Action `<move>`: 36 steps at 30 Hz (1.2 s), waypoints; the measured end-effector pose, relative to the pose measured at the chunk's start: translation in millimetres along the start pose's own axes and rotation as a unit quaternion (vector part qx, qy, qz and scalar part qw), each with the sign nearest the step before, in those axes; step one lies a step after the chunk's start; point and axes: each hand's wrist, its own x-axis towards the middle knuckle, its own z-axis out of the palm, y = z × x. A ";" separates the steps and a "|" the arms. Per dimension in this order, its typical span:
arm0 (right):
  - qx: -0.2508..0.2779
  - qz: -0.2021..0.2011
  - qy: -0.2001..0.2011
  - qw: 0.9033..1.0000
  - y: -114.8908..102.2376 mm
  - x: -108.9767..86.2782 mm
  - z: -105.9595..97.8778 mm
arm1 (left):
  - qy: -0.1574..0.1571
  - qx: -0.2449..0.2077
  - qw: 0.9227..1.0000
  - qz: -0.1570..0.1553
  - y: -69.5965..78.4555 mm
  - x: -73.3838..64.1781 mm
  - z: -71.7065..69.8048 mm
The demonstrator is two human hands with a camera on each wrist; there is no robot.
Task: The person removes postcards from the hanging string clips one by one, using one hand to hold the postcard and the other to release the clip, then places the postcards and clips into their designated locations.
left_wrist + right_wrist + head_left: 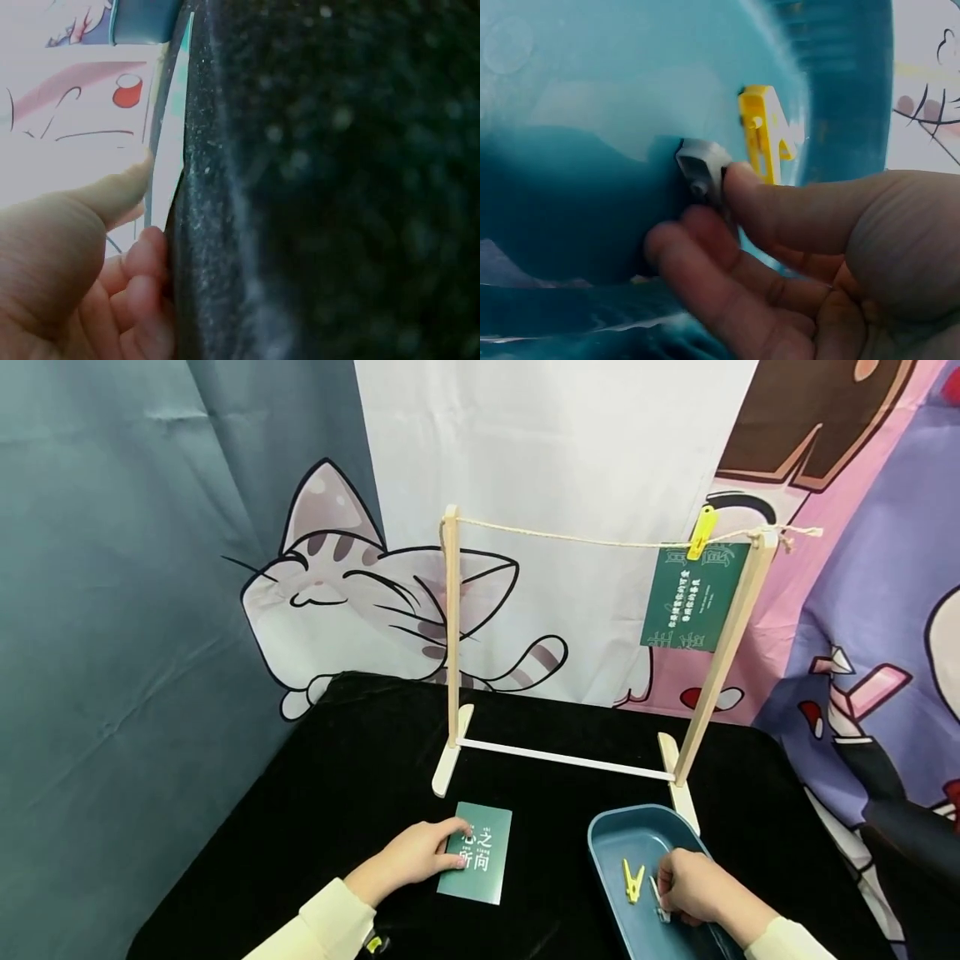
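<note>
On the black cloth lies a green card (487,881) with white lettering; its thin edge shows in the left wrist view. My left hand (414,856) rests on the card's left side, thumb and forefinger both on its upper face. Inside the blue tray (611,868), my right hand (693,887) pinches a pale grey clothespin (707,166) between thumb and fingers. Close by in the tray lies a yellow clothespin (633,882), which also shows beyond the thumb in the right wrist view.
A wooden stand (453,627) carries a rope (562,535) between two posts. Near its right post, a yellow clothespin (702,532) holds another green card (675,602). The tray stands by the right foot (678,781). Behind hangs a printed cloth (525,452).
</note>
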 end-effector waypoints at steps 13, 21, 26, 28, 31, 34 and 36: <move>0.070 -0.077 -0.009 0.995 -1.7 -26.3 -33.2 | 0.033 0.025 0.999 -0.012 21.5 -7.6 -15.1; 0.108 -0.106 -0.004 0.988 4.5 -28.8 -39.8 | 0.071 -0.042 0.996 0.023 35.3 38.8 -28.6; 0.112 -0.119 -0.007 0.987 12.0 -32.1 -36.2 | 0.057 -0.173 0.982 0.057 56.7 84.2 -28.2; 0.113 -0.128 -0.008 0.985 14.4 -33.2 -36.0 | 0.052 -0.229 0.970 0.068 70.2 104.5 -31.9; 0.112 -0.145 -0.002 0.983 16.5 -34.3 -36.7 | 0.055 -0.282 0.954 0.087 89.6 137.1 -39.7; 0.107 -0.163 0.007 0.981 17.1 -34.8 -37.4 | 0.061 -0.329 0.938 0.094 108.8 167.0 -49.8; 0.106 -0.169 0.011 0.980 16.9 -35.3 -37.5 | 0.069 -0.353 0.929 0.091 119.6 185.1 -56.0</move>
